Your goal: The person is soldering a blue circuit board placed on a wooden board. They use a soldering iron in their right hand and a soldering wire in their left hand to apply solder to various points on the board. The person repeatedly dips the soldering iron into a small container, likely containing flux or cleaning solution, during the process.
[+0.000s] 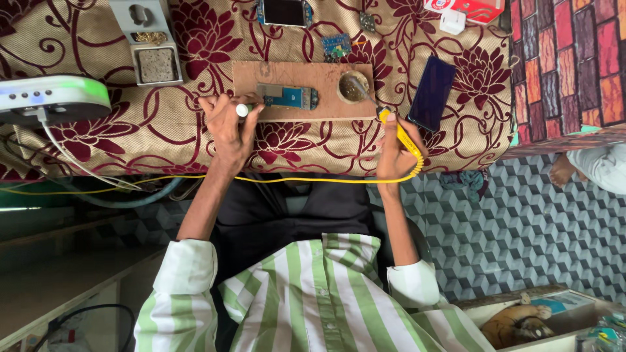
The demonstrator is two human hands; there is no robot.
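The person sits at the near edge of a worktop (130, 140) draped in a beige cloth with dark red flowers, both forearms reaching forward over it.

The left hand (228, 130) is curled, its fingers pinching a small white cylindrical piece (242, 110) right at the near edge of a flat brown wooden board (306, 72) that lies in the middle of the worktop. The right hand (393, 151) is closed round the yellow handle of a soldering iron (405, 138), gripped like a pen; its yellow cord (293, 180) runs along the near edge of the worktop towards the left side.

On the board, just beyond the left hand, lies a long blue phone circuit board (289, 96). Its long axis runs side to side, parallel to the near edge of the wooden board. It sits almost touching the left fingertips, while the iron's tip is off to its right, near the board's right end, so the left hand is much the nearer. Between the iron's tip and the circuit board stands a small round tin of brownish paste (353, 87), leaving only a narrow lane along the near edge of the board.

Right of the wooden board rests a dark blue phone (432, 92), tilted. Farther back are a small blue circuit module (336, 45) and a dark display screen (283, 12); at the far left, a grey stand with a sponge (155, 64).
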